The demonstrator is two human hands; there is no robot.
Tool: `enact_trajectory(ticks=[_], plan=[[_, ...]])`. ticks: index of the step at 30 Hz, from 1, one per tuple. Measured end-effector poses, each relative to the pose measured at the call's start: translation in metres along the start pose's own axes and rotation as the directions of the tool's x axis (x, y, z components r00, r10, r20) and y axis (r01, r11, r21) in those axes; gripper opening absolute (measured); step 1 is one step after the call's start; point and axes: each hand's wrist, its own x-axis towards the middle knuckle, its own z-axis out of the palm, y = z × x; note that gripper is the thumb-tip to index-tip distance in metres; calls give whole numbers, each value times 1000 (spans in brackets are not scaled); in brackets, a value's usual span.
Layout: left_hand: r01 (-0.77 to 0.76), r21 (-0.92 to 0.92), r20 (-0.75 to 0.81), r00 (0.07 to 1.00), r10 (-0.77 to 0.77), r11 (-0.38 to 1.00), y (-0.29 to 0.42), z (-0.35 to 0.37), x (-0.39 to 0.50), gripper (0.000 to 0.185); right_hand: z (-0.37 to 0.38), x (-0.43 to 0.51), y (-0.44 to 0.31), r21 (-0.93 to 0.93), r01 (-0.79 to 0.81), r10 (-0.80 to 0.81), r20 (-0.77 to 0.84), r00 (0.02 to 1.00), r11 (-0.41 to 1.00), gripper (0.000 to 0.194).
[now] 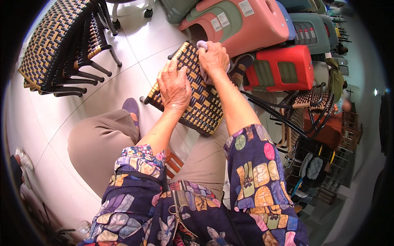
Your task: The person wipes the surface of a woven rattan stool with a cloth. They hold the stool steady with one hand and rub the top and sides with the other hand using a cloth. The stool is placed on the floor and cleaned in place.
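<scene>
Between my knees stands a small stool [197, 106] with a seat woven in black and tan strips. My left hand [174, 84] lies flat on the woven seat near its left edge, fingers slightly spread. In my right hand [214, 58] is a bunched greyish-purple cloth [205, 69], pressed against the far right part of the seat. Part of the cloth is hidden under the fingers. One dark foot of the stool [142, 99] shows at its left corner.
Woven stools [52, 46] are stacked at the upper left. Pink plastic stools [237, 23] and a red plastic stool [281, 69] lie on their sides close beyond my right hand. Metal-framed woven chairs [311, 101] stand at the right. Another person's shoe [26, 163] is at the far left.
</scene>
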Motion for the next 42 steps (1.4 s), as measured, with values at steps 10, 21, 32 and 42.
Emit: enact_trajectory(ticks=[10, 21, 32, 42], plan=[[-5, -163, -92, 996, -11, 987, -6, 1, -1, 31, 9, -119, 8, 180, 467, -410, -279, 868, 866, 45], [37, -295, -166, 982, -89, 955, -4, -1, -2, 46, 13, -65, -15, 162, 578, -510, -324, 797, 800, 41], [17, -229, -161, 986, -55, 973, -5, -1, -1, 39, 0, 17, -31, 168, 188, -186, -29, 982, 968, 39], [-41, -257, -219, 976, -17, 965, -10, 3, 0, 40, 7, -158, 10, 149, 423, -364, -309, 879, 894, 54]])
